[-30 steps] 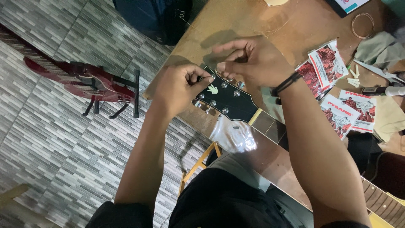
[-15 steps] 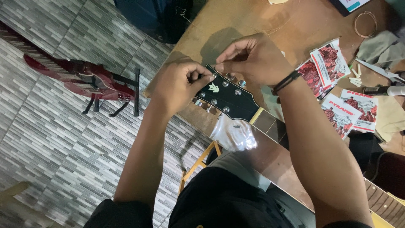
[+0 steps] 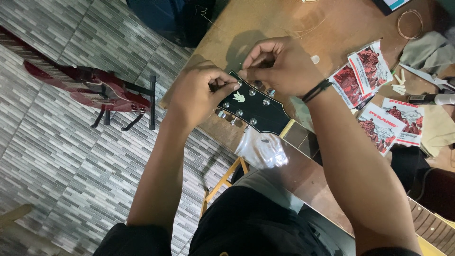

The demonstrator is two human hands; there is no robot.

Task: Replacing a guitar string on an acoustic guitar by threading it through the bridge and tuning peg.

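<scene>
Head view shows me both hands at the top end of a black guitar headstock [image 3: 253,106], which lies on the brown tabletop [image 3: 284,19] near its left edge and points toward the upper left. The left hand [image 3: 196,95] comes from below; its grip is together, thumb and forefinger pinched at the top corner of the headstock, beside one of the silver tuning pegs [image 3: 221,114]. What exactly sits between these fingertips is too small for me to tell. The right hand [image 3: 279,64] comes from the right side, with a dark band [image 3: 316,90] around the wrist. Its grip is also together, the fingertips pressed close at the same corner, almost touching the left fingertips. I cannot tell if a string is held there.

The headstock carries round silver posts and a small pale inlay in the middle. Just below it a clear plastic bag [image 3: 261,149] lies at the tabletop edge. To the right of the hands I see several red and white paper packets [image 3: 365,71], spread flat and partly overlapping. A thin coiled wire [image 3: 410,23] lies farther up. On the grey tiled floor [image 3: 57,156] at the left, a dark red guitar [image 3: 95,90] rests on a black stand.
</scene>
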